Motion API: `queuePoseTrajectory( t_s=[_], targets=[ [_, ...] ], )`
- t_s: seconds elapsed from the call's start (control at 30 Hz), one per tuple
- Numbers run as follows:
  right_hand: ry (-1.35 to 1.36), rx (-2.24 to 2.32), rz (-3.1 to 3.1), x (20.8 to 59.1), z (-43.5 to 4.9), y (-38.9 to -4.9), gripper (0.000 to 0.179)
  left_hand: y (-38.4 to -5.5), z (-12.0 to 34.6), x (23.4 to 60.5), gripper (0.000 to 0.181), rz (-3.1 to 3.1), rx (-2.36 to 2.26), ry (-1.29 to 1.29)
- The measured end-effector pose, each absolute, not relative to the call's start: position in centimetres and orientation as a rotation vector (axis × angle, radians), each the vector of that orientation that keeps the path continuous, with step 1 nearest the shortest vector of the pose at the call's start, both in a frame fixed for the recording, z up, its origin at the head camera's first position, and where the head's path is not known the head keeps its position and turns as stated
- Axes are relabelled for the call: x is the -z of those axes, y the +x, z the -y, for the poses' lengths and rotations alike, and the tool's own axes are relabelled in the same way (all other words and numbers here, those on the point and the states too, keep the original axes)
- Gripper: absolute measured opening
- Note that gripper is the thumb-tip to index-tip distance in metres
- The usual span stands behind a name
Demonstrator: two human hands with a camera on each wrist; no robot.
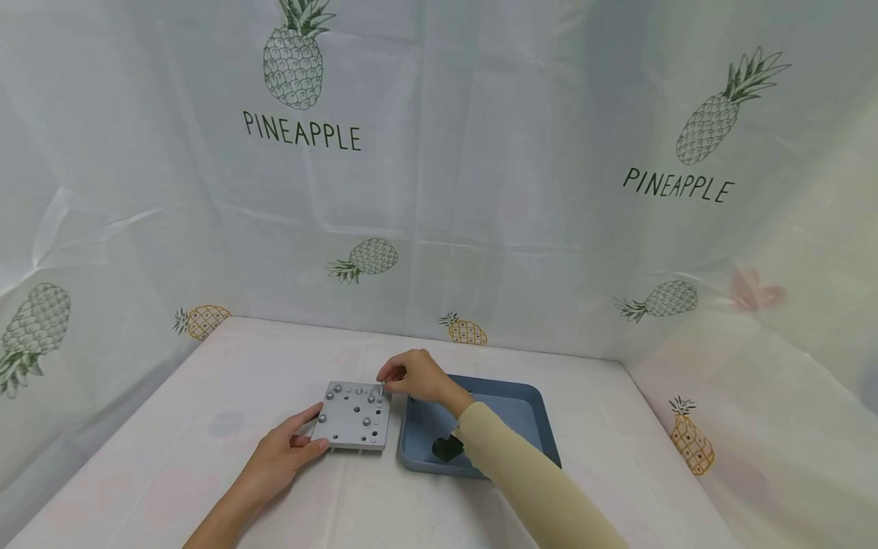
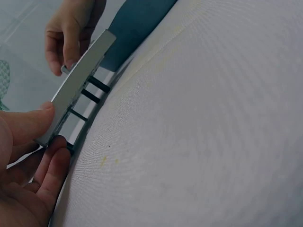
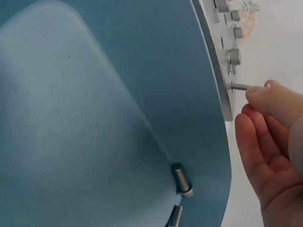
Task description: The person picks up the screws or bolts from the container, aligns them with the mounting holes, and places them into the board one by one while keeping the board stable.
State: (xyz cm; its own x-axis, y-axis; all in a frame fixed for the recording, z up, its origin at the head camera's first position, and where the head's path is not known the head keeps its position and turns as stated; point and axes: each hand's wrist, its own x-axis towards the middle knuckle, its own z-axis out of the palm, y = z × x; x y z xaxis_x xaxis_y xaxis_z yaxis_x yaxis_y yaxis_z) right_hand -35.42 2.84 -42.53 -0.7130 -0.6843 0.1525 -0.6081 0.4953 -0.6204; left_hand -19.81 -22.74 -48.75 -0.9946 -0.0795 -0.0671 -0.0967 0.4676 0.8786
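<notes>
A square metal plate [image 1: 346,427] with several holes and screws stands on the white-covered table, its screw shanks [image 2: 90,96] poking out underneath. My left hand [image 1: 280,456] grips the plate's near left corner, thumb on the edge and fingers curled beneath. With thumb and fingertips my right hand [image 1: 418,375] pinches a small screw [image 3: 240,87] at the plate's far right corner. In the right wrist view the threaded tip is right at a hole there, and the fingers cover the head. Other screw heads [image 3: 235,56] stick up along the same plate.
A blue tray [image 1: 507,389] lies just right of the plate, under the right forearm. Inside it are loose screws [image 3: 182,180] by one wall and a black object [image 1: 447,448]. A pineapple-print curtain [image 1: 480,191] hangs behind the table.
</notes>
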Motion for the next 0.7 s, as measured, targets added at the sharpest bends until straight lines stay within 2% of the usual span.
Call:
queuePoseTrajectory(
  t_s=[0.7],
  targets=[
    [-1.095, 0.919, -2.621, 43.09, -2.41, -35.58, 0.012, -19.84, 22.73, 48.71, 0.078, -2.682, -1.601, -0.162]
  ],
)
